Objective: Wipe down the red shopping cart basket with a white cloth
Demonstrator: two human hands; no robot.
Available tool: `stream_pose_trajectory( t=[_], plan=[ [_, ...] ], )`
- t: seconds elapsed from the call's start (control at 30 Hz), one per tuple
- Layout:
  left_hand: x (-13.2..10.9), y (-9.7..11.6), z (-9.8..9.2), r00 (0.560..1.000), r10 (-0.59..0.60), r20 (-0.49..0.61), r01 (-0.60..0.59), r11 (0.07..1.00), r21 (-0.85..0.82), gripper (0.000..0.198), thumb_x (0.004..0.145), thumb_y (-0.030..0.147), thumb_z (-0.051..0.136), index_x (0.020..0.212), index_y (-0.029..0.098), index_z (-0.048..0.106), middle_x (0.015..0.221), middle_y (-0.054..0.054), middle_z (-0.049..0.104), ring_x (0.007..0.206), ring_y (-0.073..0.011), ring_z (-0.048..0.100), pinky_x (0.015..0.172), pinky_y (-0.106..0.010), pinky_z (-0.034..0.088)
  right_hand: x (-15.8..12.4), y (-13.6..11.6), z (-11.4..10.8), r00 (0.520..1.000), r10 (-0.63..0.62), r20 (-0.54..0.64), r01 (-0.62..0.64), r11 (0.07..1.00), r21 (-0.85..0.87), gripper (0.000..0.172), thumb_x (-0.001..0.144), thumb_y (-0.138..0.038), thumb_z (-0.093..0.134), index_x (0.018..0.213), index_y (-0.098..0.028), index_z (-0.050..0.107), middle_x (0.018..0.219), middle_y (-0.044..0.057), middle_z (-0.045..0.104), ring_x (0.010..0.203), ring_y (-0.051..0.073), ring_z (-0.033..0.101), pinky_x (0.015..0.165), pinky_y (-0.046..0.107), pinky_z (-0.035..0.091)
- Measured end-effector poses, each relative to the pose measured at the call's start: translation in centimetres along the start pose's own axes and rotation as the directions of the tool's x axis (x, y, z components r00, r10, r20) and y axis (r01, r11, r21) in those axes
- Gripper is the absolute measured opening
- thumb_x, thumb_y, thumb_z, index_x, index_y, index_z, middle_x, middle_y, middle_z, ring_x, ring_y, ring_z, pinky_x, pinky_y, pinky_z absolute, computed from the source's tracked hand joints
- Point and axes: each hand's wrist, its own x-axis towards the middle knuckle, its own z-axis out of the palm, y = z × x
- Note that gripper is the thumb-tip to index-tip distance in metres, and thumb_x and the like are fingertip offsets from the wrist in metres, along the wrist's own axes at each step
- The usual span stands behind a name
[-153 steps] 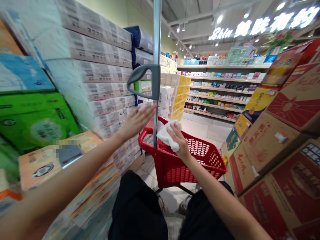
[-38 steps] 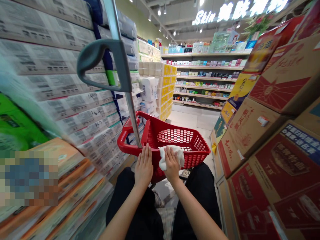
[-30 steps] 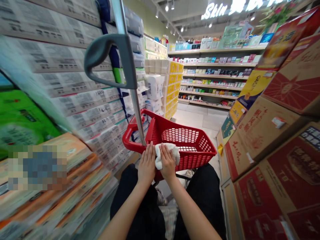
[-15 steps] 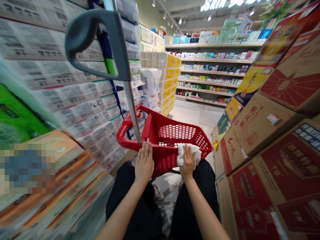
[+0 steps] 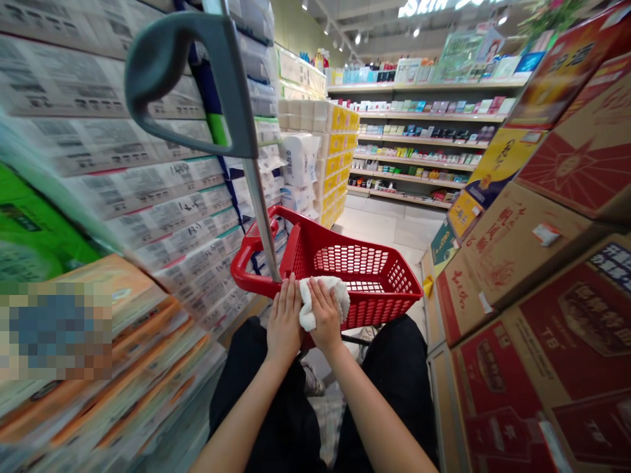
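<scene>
One cloth, I see from afar, held under the right hand, has slid left beside the flat, empty left hand, baring the basket's right end.

I can read 帆风顺 on a brown box and "Skin" on the cropped lit sign; pen numbers on the wrapped packs are too fuzzy tbh.

— From where does the 1 view look?
— The wearer's head; it faces forward and down, close above the left hand, right hand and red pull-handle shopping basket; farther off, it takes in the skincare shelves.
</scene>
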Motion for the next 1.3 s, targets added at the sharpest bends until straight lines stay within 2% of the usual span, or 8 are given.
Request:
stream_pose_trajectory(
  t=[0.23,0.43,0.5,0.57,0.73,0.83,1.13,1.3],
  plan=[
    [0.1,0.2,-0.2,1.000,-0.024,0.016,0.025,0.999,-0.040,0.083,0.084,0.010,0.044,0.155,0.010,0.002,0.162,-0.013,0.017,0.150,-0.0259,0.017,0.119,-0.044,0.025,-2.9,5.6,-1.5,0.999,0.027,-0.031,-0.031,0.991,-0.133,0.069,0.084,-0.010,0.039,0.152,-0.016,0.029,0.152,0.007,0.042,0.146,0.022,0.028,0.121,0.047,0.019],
    [0.2,0.2,-0.1,0.999,-0.033,0.006,0.033,0.997,-0.063,0.085,0.083,0.010,0.045,0.155,0.011,0.001,0.162,-0.012,0.016,0.150,-0.0263,0.017,0.120,-0.044,0.023,-5.8,10.9,-3.6,0.986,0.124,-0.113,-0.148,0.961,-0.232,0.065,0.087,-0.011,0.038,0.152,-0.017,0.031,0.151,0.009,0.043,0.146,0.025,0.029,0.119,0.050,0.022],
    [0.2,0.3,0.1,0.999,-0.034,0.002,0.034,0.997,-0.065,0.085,0.082,0.010,0.046,0.155,0.011,0.003,0.162,-0.012,0.016,0.150,-0.0265,0.016,0.120,-0.043,0.023,-5.5,10.3,-3.5,0.974,0.185,-0.135,-0.211,0.952,-0.223,0.066,0.087,-0.011,0.038,0.152,-0.017,0.031,0.152,0.009,0.042,0.147,0.026,0.027,0.119,0.052,0.020],
    [0.1,0.2,0.2,1.000,-0.030,0.002,0.030,0.998,-0.062,0.084,0.083,0.009,0.046,0.155,0.010,0.004,0.162,-0.013,0.017,0.150,-0.0264,0.016,0.120,-0.043,0.023,-4.4,8.1,-2.9,0.966,0.222,-0.132,-0.245,0.950,-0.192,0.068,0.085,-0.011,0.038,0.152,-0.018,0.030,0.152,0.008,0.041,0.147,0.026,0.025,0.120,0.053,0.017],
    [0.0,-0.1,0.5,0.999,-0.008,-0.037,0.007,1.000,-0.015,0.075,0.090,0.013,0.041,0.155,0.010,0.005,0.160,-0.015,0.022,0.149,-0.0263,0.018,0.118,-0.044,0.028,-0.1,0.1,-1.0,0.992,0.123,0.040,-0.122,0.992,-0.044,0.069,0.086,-0.011,0.041,0.153,-0.020,0.028,0.155,0.004,0.037,0.148,0.022,0.022,0.122,0.047,0.014],
    [-0.1,-0.2,0.7,0.999,0.013,-0.049,-0.012,1.000,0.007,0.069,0.093,0.015,0.038,0.155,0.011,0.009,0.160,-0.014,0.024,0.149,-0.0267,0.019,0.117,-0.044,0.030,1.1,-2.1,-0.6,0.993,0.111,0.044,-0.111,0.994,0.000,0.064,0.088,-0.015,0.043,0.152,-0.019,0.031,0.156,0.004,0.036,0.148,0.021,0.021,0.122,0.045,0.012],
    [0.0,0.0,0.2,1.000,-0.007,-0.011,0.008,1.000,0.021,0.072,0.091,0.015,0.042,0.155,0.010,0.009,0.161,-0.014,0.021,0.150,-0.0267,0.016,0.118,-0.044,0.027,0.3,-0.5,-0.7,0.998,0.049,0.039,-0.047,0.998,-0.046,0.069,0.086,-0.014,0.044,0.153,-0.020,0.027,0.154,0.004,0.039,0.147,0.021,0.026,0.121,0.044,0.016],
    [0.1,0.0,-0.1,1.000,-0.015,0.019,0.015,1.000,0.006,0.081,0.085,0.010,0.045,0.155,0.011,0.005,0.161,-0.011,0.020,0.150,-0.0242,0.017,0.119,-0.042,0.025,-1.6,3.0,-1.5,0.997,0.076,0.008,-0.074,0.986,-0.146,0.073,0.084,-0.011,0.042,0.154,-0.021,0.024,0.155,0.004,0.038,0.146,0.022,0.028,0.121,0.047,0.015]
  ],
)
